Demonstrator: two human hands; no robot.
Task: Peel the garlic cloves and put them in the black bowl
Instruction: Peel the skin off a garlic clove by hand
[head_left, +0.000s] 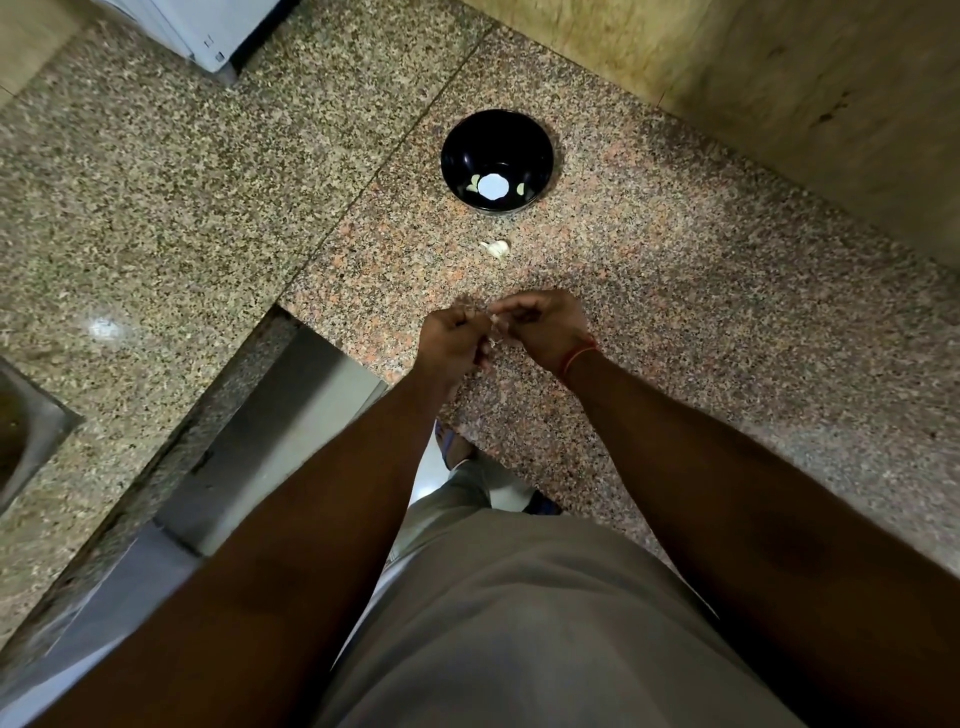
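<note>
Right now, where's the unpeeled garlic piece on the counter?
In the head view, the unpeeled garlic piece lies on the granite counter, between the black bowl beyond it and the two hands nearer the person, touching neither.

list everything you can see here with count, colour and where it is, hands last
black bowl: one, glossy black, on the counter beyond the hands
peeled garlic cloves: at least two, pale yellow-green, in the bowl's bottom beside a bright white glare spot
garlic piece: one, white, on the counter between bowl and hands
garlic clove: one, whitish, mostly hidden, pinched between both hands
granite counter: one, speckled pink-grey, L-shaped
sink: one, steel, left edge
appliance: one, white, top left, partly cropped
wrist thread: one, red, on right wrist
left hand: fingers curled on the clove
right hand: fingers curled on the clove
</note>
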